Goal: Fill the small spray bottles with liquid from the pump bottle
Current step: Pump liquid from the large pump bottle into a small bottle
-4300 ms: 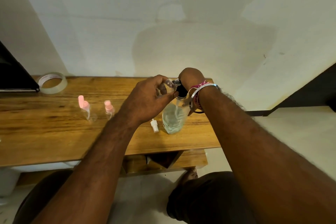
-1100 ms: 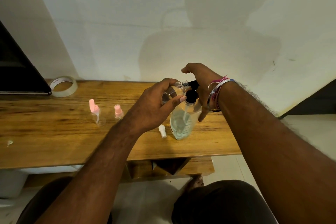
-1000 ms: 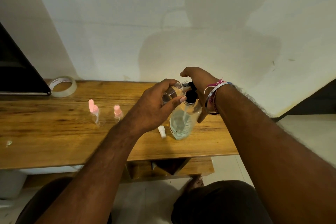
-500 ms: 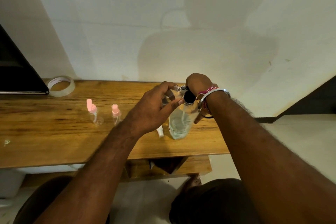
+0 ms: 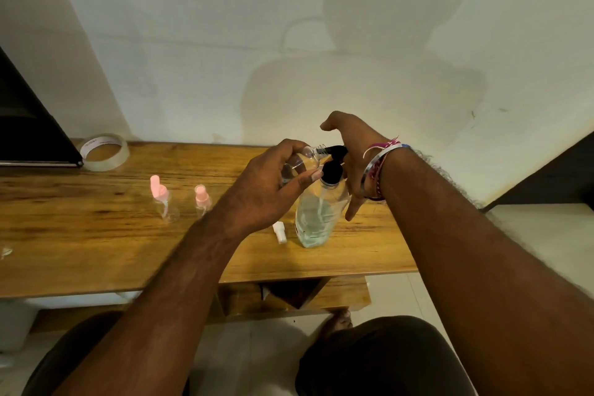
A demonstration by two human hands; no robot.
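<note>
A clear pump bottle (image 5: pixel 316 217) with a black pump head (image 5: pixel 334 157) stands on the wooden table (image 5: pixel 80 244), holding pale liquid. My left hand (image 5: pixel 270 190) grips a small clear spray bottle (image 5: pixel 302 162), uncapped and tilted, its threaded neck against the black spout. My right hand (image 5: pixel 352 151) rests over the pump head with palm raised, thumb and fingers spread. A white spray cap (image 5: pixel 279 232) lies on the table beside the pump bottle's base.
Two small clear spray bottles with pink caps, one (image 5: pixel 160 199) and another (image 5: pixel 203 198), stand to the left. A roll of clear tape (image 5: pixel 104 151) lies at the back left beside a black object (image 5: pixel 29 125). The table edge runs near my knees.
My right hand has lifted from the pressed-down pump head, and the pump head has risen. My left hand keeps the small bottle at the spout.
</note>
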